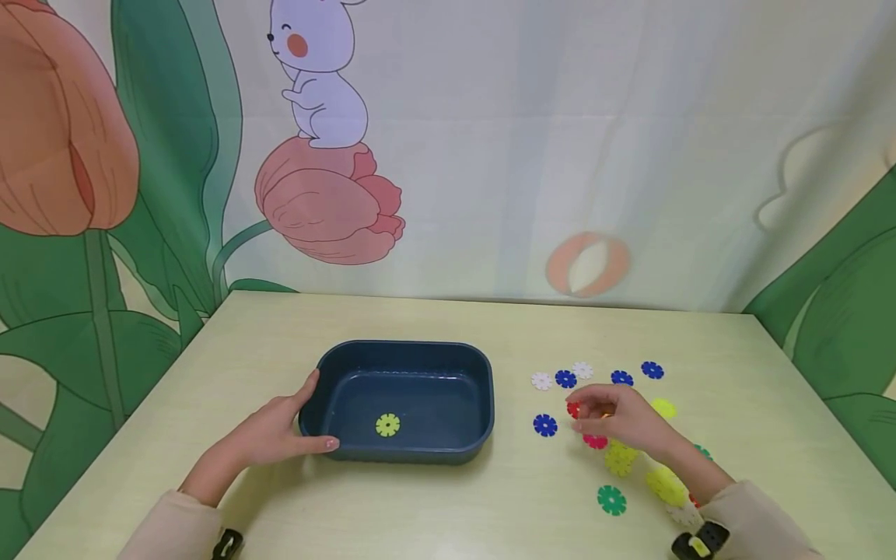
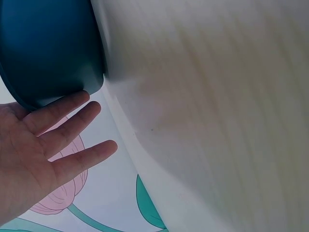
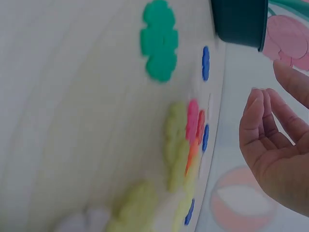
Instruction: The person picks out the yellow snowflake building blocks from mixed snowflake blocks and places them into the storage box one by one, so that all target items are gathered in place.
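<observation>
A dark blue rectangular basin (image 1: 413, 400) stands on the table, with one yellow-green notched plastic disc (image 1: 388, 425) inside. My left hand (image 1: 283, 432) touches its left end, thumb on the front rim and fingers along the side. In the left wrist view these fingers (image 2: 72, 164) are straight and spread, some clear of the wall. My right hand (image 1: 623, 416) hovers over scattered notched discs, its fingers bent and the thumb apart. The right wrist view shows nothing between the thumb and fingers (image 3: 263, 113). Below it lie a red disc (image 1: 574, 410) and a pink disc (image 1: 595, 442), partly covered.
Several blue discs, including one nearer the basin (image 1: 545, 425), and white discs (image 1: 542, 381) lie left of and behind my right hand. Yellow discs (image 1: 666, 486) and a green disc (image 1: 612, 500) lie nearer the front. A printed curtain (image 1: 476, 155) hangs behind the table (image 1: 420, 513).
</observation>
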`<state>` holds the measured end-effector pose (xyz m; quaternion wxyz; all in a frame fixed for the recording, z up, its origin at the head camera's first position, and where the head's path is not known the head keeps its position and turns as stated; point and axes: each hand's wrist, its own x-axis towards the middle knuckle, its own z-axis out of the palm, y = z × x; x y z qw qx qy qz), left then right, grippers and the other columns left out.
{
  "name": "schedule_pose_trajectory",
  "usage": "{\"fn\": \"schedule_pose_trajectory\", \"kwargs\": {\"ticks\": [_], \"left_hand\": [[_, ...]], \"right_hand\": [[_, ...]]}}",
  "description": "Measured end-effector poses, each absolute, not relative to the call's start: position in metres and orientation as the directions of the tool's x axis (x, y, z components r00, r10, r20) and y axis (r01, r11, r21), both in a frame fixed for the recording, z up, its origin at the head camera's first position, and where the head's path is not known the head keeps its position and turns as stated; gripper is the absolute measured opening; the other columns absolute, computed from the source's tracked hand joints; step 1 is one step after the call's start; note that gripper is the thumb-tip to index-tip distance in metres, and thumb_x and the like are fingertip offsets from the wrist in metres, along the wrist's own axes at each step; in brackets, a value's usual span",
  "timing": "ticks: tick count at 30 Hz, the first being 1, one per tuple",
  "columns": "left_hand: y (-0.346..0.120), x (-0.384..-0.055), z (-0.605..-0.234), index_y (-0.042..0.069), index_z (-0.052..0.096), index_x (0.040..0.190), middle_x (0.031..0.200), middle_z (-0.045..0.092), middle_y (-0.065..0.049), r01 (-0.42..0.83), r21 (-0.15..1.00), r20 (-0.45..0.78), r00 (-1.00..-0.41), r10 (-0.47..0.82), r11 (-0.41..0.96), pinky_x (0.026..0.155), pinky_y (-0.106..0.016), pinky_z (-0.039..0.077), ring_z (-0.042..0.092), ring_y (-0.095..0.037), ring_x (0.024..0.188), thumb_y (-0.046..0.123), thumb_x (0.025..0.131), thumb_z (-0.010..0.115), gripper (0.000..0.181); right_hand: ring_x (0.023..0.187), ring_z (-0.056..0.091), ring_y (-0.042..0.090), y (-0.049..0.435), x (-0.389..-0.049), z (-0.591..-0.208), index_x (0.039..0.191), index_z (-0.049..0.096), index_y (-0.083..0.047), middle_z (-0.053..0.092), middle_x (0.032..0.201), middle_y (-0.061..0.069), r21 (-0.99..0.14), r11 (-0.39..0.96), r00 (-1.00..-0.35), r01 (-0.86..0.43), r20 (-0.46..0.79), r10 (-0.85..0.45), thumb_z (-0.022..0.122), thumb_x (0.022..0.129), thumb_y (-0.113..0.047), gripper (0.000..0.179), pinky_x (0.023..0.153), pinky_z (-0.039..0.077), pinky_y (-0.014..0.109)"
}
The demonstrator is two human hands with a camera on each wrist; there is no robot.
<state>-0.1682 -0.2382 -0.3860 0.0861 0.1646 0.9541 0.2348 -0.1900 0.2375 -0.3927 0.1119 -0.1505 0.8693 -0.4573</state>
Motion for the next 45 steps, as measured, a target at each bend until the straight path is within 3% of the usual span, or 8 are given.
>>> {"fn": "schedule_pose_trajectory", "kwargs": {"ticks": [7, 18, 24, 29, 36, 38, 43, 45], "left_hand": [[-0.238, -0.168, -0.386, -0.009, 0.011, 0.142, 0.119, 0.052, -0.027, 0.273, 0.475, -0.085, -0.932, 0.352, 0.836, 0.08, -0.044, 0.043, 0.054, -0.03, 0.102, 0.053, 0.073, 0.068, 0.109], [-0.238, -0.168, -0.386, -0.008, 0.011, 0.142, 0.113, 0.056, -0.024, 0.266, 0.48, -0.098, -0.931, 0.353, 0.836, 0.08, -0.044, 0.043, 0.054, -0.027, 0.1, 0.054, 0.073, 0.068, 0.109], [-0.238, -0.167, -0.386, -0.007, 0.01, 0.143, 0.113, 0.055, -0.025, 0.26, 0.477, -0.102, -0.932, 0.347, 0.839, 0.081, -0.045, 0.043, 0.053, -0.031, 0.104, 0.055, 0.073, 0.068, 0.11], [-0.238, -0.168, -0.387, -0.006, 0.01, 0.143, 0.126, 0.046, -0.029, 0.263, 0.472, -0.095, -0.934, 0.345, 0.842, 0.081, -0.046, 0.043, 0.052, -0.034, 0.107, 0.056, 0.072, 0.067, 0.11], [-0.239, -0.169, -0.389, -0.007, 0.011, 0.143, 0.123, 0.048, -0.029, 0.265, 0.465, -0.088, -0.935, 0.342, 0.845, 0.08, -0.045, 0.043, 0.053, -0.033, 0.104, 0.057, 0.072, 0.067, 0.11], [-0.24, -0.17, -0.389, -0.006, 0.01, 0.143, 0.114, 0.054, -0.027, 0.264, 0.466, -0.091, -0.935, 0.342, 0.845, 0.079, -0.044, 0.043, 0.055, -0.03, 0.1, 0.056, 0.072, 0.067, 0.11], [-0.24, -0.169, -0.389, -0.006, 0.01, 0.143, 0.115, 0.054, -0.027, 0.263, 0.468, -0.092, -0.935, 0.343, 0.844, 0.079, -0.044, 0.043, 0.054, -0.03, 0.101, 0.057, 0.072, 0.067, 0.11], [-0.239, -0.169, -0.389, -0.006, 0.01, 0.143, 0.125, 0.047, -0.029, 0.261, 0.468, -0.092, -0.936, 0.34, 0.845, 0.081, -0.046, 0.043, 0.052, -0.034, 0.107, 0.057, 0.072, 0.067, 0.11]], "right_hand": [[0.076, 0.049, 0.021, 0.259, -0.191, -0.395, 0.11, 0.062, 0.0, 0.052, 0.081, 0.006, -0.754, 0.645, -0.955, -0.126, -0.085, -0.285, 0.072, 0.076, -0.007, 0.036, 0.062, 0.044, 0.024], [0.077, 0.046, 0.021, 0.29, -0.2, -0.411, 0.112, 0.063, -0.006, 0.048, 0.085, 0.007, -0.621, 0.776, -0.969, -0.108, -0.108, -0.221, 0.078, 0.071, -0.017, 0.045, 0.064, 0.041, 0.03], [0.077, 0.043, 0.021, 0.295, -0.202, -0.418, 0.114, 0.061, -0.005, 0.047, 0.085, 0.006, -0.61, 0.785, -0.962, -0.112, -0.13, -0.239, 0.077, 0.071, -0.018, 0.048, 0.061, 0.039, 0.029], [0.079, 0.043, 0.022, 0.294, -0.204, -0.422, 0.112, 0.063, -0.004, 0.047, 0.084, 0.006, -0.6, 0.795, -0.969, -0.088, -0.134, -0.208, 0.077, 0.072, -0.016, 0.044, 0.063, 0.038, 0.031], [0.08, 0.044, 0.022, 0.29, -0.203, -0.425, 0.106, 0.064, -0.004, 0.049, 0.083, 0.005, -0.585, 0.806, -0.979, -0.088, -0.098, -0.178, 0.075, 0.075, -0.014, 0.034, 0.064, 0.04, 0.03], [0.079, 0.044, 0.021, 0.29, -0.204, -0.426, 0.104, 0.064, -0.004, 0.049, 0.082, 0.005, -0.587, 0.805, -0.98, -0.086, -0.098, -0.175, 0.074, 0.075, -0.014, 0.032, 0.063, 0.04, 0.029], [0.078, 0.045, 0.021, 0.289, -0.205, -0.425, 0.107, 0.065, -0.003, 0.05, 0.081, 0.005, -0.585, 0.809, -0.982, -0.062, -0.107, -0.153, 0.07, 0.08, -0.013, 0.03, 0.061, 0.04, 0.029], [0.077, 0.046, 0.021, 0.289, -0.205, -0.424, 0.108, 0.065, -0.002, 0.053, 0.082, 0.004, -0.578, 0.813, -0.984, -0.069, -0.094, -0.15, 0.067, 0.083, -0.013, 0.028, 0.06, 0.041, 0.028]]}}
